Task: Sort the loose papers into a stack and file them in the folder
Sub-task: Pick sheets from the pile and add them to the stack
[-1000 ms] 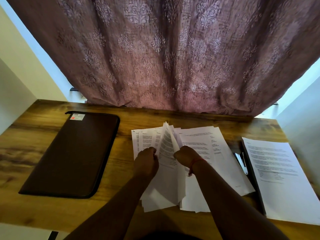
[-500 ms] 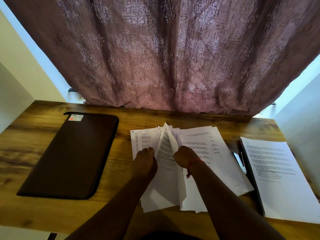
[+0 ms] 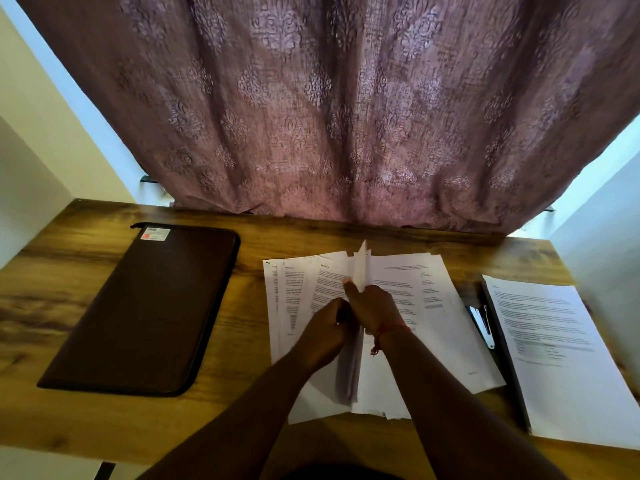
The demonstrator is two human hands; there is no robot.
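Wood-grain tabletop (image 3: pixel 104 420), patterned mauve curtain (image 3: pixel 346 116) hanging across upper frame. Dark zipped folder (image 3: pixel 145 306) flat at centre left, closed, red-and-white label at its top corner, well apart from the sheets. Loose papers (image 3: pixel 433 306) fanned at frame centre, overlapping, a few sheets raised on edge between both hands. Left hand (image 3: pixel 323 336) curled on the raised sheets, grip closed on them. Right hand (image 3: pixel 374 308) also pinching them, red thread at wrist. Stapler (image 3: pixel 482 323) just right of the fan, partly hidden. Separate printed sheet (image 3: pixel 561 358) at right edge on a dark board.
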